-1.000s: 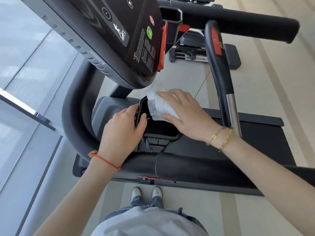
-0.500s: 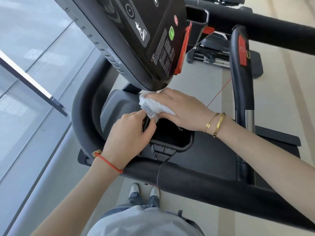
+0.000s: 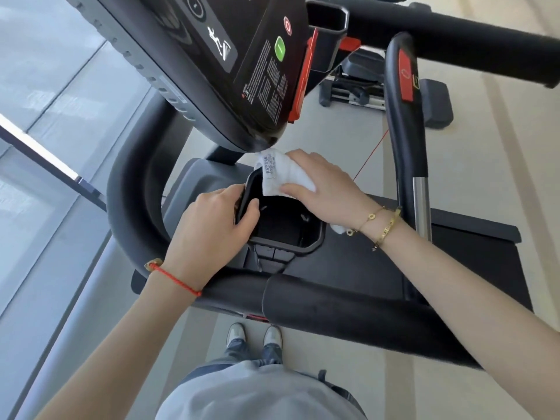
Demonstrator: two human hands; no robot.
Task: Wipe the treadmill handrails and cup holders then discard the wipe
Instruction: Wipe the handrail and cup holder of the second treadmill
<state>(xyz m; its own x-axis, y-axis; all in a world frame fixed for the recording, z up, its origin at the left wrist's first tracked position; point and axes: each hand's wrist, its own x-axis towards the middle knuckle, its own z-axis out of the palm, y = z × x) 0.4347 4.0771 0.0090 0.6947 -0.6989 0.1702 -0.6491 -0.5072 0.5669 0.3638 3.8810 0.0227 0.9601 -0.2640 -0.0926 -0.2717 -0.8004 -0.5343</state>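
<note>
White wipe (image 3: 285, 174) gripped by right hand (image 3: 324, 192); left hand (image 3: 212, 225) grips cup holder (image 3: 315, 237) rim.

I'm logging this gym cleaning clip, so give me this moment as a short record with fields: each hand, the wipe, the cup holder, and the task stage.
left hand: grips the cup holder's left rim
right hand: holds the wipe against the far rim
wipe: white, crumpled, printed tag showing
cup holder: black, nothing visible inside
handrail: black padded bar, nearest the person, untouched
task stage: wiping the cup holder; wipe not yet discarded
</note>
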